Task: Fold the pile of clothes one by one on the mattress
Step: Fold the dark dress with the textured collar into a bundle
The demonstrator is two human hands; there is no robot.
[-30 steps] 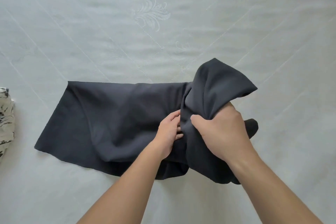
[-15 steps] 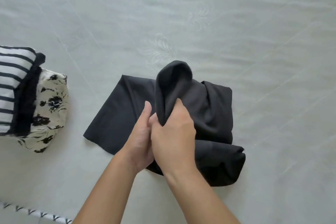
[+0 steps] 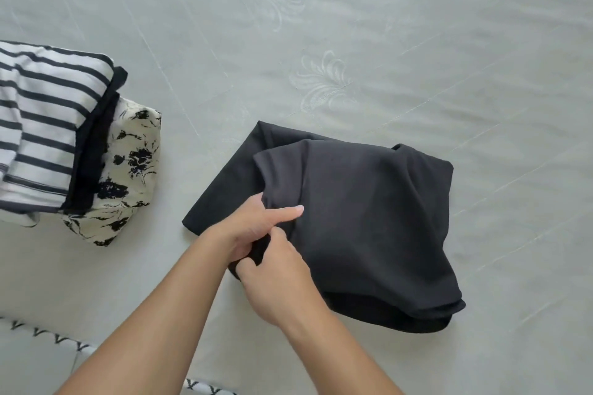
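Note:
A black garment (image 3: 369,221) lies folded over itself into a thick bundle on the pale mattress (image 3: 353,26), right of centre. My left hand (image 3: 253,228) pinches its left edge, index finger stretched across the cloth. My right hand (image 3: 276,279) sits just below, fingers curled round the same edge of the fabric. A single layer of the garment sticks out to the left of the bundle.
At the left stands a stack of folded clothes: a black-and-white striped top (image 3: 45,125) over a cream piece with black flowers (image 3: 128,167). The mattress edge with a patterned trim (image 3: 64,338) runs along the bottom left.
The raised flap of black cloth has been laid down flat over the bundle. Both hands dropped to the garment's left edge. The view shifted, bringing the folded stack further in.

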